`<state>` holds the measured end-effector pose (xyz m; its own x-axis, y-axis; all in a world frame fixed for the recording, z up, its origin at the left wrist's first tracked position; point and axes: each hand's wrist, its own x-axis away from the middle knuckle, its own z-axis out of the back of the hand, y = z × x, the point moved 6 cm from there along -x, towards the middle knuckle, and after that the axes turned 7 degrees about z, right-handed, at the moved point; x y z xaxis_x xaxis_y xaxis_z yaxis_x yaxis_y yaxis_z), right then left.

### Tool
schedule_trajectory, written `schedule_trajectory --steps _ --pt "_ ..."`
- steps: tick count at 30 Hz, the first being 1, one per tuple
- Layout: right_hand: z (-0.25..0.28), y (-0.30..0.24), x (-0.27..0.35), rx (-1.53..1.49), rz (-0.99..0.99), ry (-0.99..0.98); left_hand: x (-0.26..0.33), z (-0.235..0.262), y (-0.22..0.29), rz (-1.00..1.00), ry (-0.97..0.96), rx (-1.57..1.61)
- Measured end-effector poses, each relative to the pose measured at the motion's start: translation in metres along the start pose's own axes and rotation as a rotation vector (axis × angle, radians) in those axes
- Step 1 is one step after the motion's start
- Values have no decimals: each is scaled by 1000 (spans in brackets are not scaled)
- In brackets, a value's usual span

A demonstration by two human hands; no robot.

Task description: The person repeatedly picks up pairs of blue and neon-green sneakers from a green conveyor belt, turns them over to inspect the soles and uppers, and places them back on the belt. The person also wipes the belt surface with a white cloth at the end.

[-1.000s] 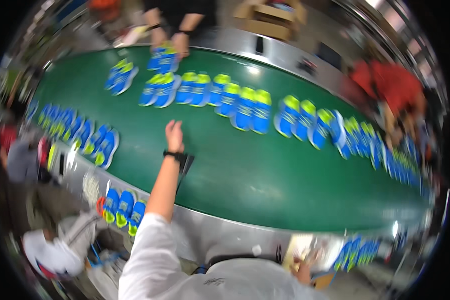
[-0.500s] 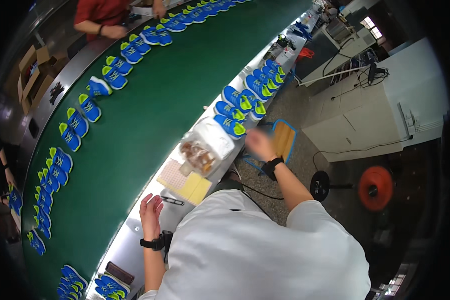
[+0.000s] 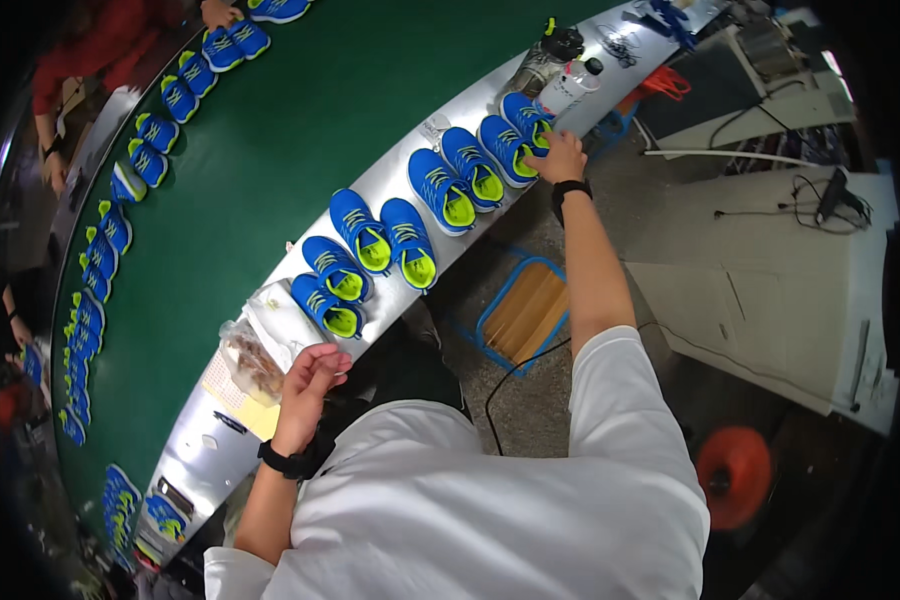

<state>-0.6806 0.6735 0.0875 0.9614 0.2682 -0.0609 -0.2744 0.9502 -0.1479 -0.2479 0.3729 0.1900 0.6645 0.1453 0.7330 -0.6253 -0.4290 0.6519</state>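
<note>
Along the metal ledge stands a row of blue sneakers with lime-green linings. My right hand (image 3: 560,158) is at the far end of this row, its fingers gripping the heel openings where the farthest sneaker (image 3: 522,112) and the one beside it (image 3: 503,145) meet; the exact hold is partly hidden. Nearest to me in the row is another sneaker (image 3: 325,305). My left hand (image 3: 312,385) hovers just this side of it, empty, fingers loosely bent and apart, close to a clear plastic bag (image 3: 250,362) with brown contents.
Beyond the ledge runs a green conveyor belt (image 3: 270,130) with more blue sneakers along its far side. Bottles (image 3: 570,88) stand past the row. A wooden-topped stool (image 3: 525,310) is below the ledge. Across the belt, a person in a red top (image 3: 100,55) reaches toward sneakers.
My view has swung toward the right along the ledge. My right hand has reached out to the far sneakers. The left hand has moved up toward the near end of the row.
</note>
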Motion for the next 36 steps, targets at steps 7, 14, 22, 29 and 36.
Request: schedule_trajectory --steps 7,14,22,29,36 --pt "-11 38 19 -510 79 212 -20 -44 -11 90 41 -174" --pt "119 -106 168 -834 121 429 -23 -111 23 -321 -30 -316" --pt "166 -309 245 -1306 620 97 61 7 54 -640 230 17" --pt "154 -471 325 -1514 538 -309 155 167 -1 -635 364 238" --pt "90 -621 462 -1843 41 -1131 235 343 -98 -454 43 802"
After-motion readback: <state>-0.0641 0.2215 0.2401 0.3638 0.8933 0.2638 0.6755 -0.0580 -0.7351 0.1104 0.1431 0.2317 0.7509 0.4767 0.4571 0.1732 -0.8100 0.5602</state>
